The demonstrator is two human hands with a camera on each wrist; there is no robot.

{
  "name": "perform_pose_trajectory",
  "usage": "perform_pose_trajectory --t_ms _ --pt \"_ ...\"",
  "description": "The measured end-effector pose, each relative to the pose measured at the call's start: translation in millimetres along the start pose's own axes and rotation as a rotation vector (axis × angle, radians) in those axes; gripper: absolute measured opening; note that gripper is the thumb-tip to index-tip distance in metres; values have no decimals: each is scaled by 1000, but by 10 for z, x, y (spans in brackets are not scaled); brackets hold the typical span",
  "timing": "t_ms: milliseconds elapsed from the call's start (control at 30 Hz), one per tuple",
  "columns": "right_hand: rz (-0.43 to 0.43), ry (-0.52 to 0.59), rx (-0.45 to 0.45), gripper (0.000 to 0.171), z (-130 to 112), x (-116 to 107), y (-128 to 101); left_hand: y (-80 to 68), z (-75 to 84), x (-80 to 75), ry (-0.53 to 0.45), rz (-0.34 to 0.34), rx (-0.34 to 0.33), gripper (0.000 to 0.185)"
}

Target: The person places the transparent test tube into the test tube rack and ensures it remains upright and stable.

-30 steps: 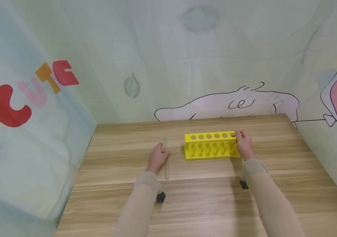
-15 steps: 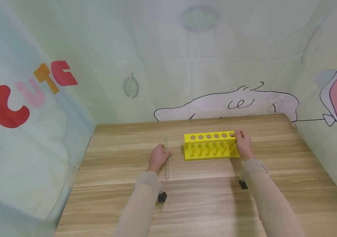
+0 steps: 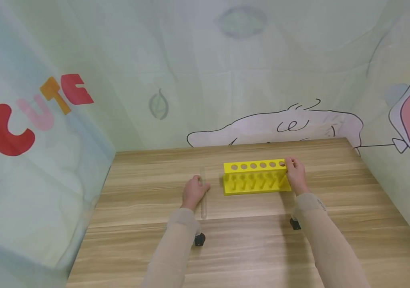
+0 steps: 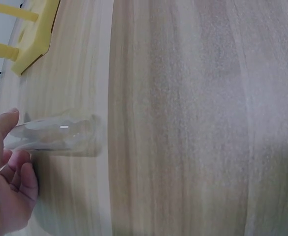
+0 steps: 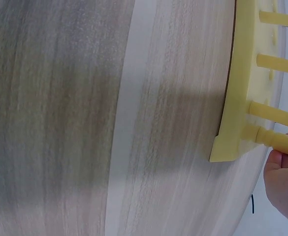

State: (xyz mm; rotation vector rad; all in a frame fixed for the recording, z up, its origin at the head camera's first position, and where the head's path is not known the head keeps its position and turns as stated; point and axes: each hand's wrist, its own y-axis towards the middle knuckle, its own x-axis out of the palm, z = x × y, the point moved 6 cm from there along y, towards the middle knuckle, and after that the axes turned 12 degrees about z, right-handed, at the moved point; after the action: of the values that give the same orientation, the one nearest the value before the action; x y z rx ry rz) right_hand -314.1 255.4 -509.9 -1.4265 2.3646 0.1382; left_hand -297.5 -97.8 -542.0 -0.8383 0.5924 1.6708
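A clear glass test tube (image 3: 203,208) lies lengthwise on the table, its rounded end toward me. My left hand (image 3: 193,193) is at the tube's upper half, thumb on one side and curled fingers on the other, pinching it. In the left wrist view the lower part of the test tube (image 4: 60,132) sticks out past the fingers. To its right stands a yellow test tube rack (image 3: 255,189), upright, with a row of round holes along the top and pegs on its base. My right hand (image 3: 296,175) grips the rack's right end near the top.
The wood-grain table (image 3: 248,252) carries both things, with a seam running across in front of the rack. A printed cloth (image 3: 136,80) hangs behind and along both sides. Black wrist cameras hang beneath both sleeves.
My left hand has shifted slightly right, its thumb now reaching farther past the tube, and the tube has edged a little toward the rack. The right hand and rack stay in place.
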Motion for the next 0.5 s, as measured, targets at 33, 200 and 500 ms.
perform_pose_trajectory --t_ms 33,200,500 --pt "-2 1 -1 51 -1 1 -1 -1 -1 2 1 0 -4 54" --pt "-9 -4 -5 54 -3 7 -9 -10 3 9 10 1 -26 53" --pt "1 -6 -19 52 -24 0 -20 -13 5 30 27 24 -31 50"
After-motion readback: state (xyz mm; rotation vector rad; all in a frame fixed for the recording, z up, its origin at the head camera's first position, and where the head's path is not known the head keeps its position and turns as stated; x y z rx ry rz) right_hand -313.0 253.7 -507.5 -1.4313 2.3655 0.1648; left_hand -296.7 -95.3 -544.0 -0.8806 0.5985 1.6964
